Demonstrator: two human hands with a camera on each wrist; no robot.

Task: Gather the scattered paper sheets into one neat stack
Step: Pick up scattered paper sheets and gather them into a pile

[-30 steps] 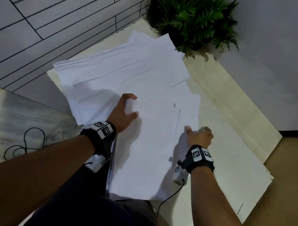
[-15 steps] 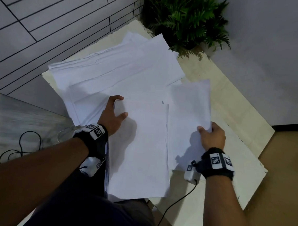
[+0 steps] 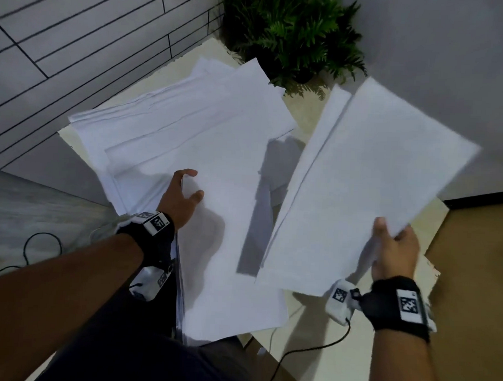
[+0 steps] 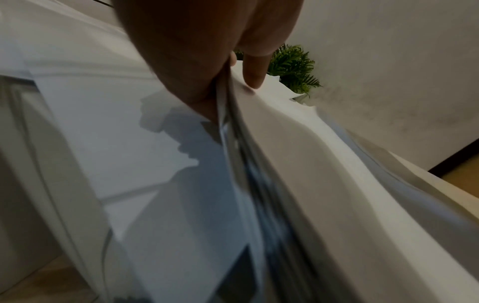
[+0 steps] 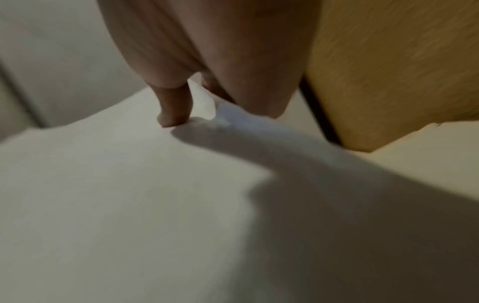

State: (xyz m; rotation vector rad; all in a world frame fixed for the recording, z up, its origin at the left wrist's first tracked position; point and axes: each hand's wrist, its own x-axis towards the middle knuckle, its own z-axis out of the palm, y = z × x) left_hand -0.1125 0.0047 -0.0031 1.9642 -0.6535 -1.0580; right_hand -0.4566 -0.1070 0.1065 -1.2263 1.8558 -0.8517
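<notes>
- Nearest me, from the head view, my left hand [image 3: 182,197] sat at about 9 o'clock of the near stack [image 3: 230,247]. Its fingers were curled under the left long edge and the thumb pressed on top; the left wrist view showed the thumb and fingers pinching a sheaf of edges, so I read it as gripping that stack, not just resting on it.
- The near stack lay on the table [image 3: 305,322] with its long axis running roughly 6 to 12 o'clock, and its near end hung over the table edge toward my lap.
- At about 3 o'clock of that stack, my right hand [image 3: 394,251] held the lifted sheets [image 3: 368,189] by their near right corner, thumb on top and fingers beneath. The right wrist view showed the thumb pad flat on the paper. I could make out at least 2 sheets, slightly offset from each other.
- The lifted sheets were clear of the table, tilted, with their long axis running about 7 to 1 o'clock, so they were skewed clockwise against the near stack. Their left edge was just beside the stack's right edge.
- I judged the coming move to turn on this: the sheets had to travel toward 9 o'clock and rotate counter-clockwise to match the stack's axis, and the right hand was the one placed to do it.
- Farther off, toward 11 o'clock, the fanned sheets [image 3: 175,123] lay spread and partly under the near stack, not yet gathered.
- Farthest, at 12 o'clock, stood the plant [image 3: 291,33].
</notes>
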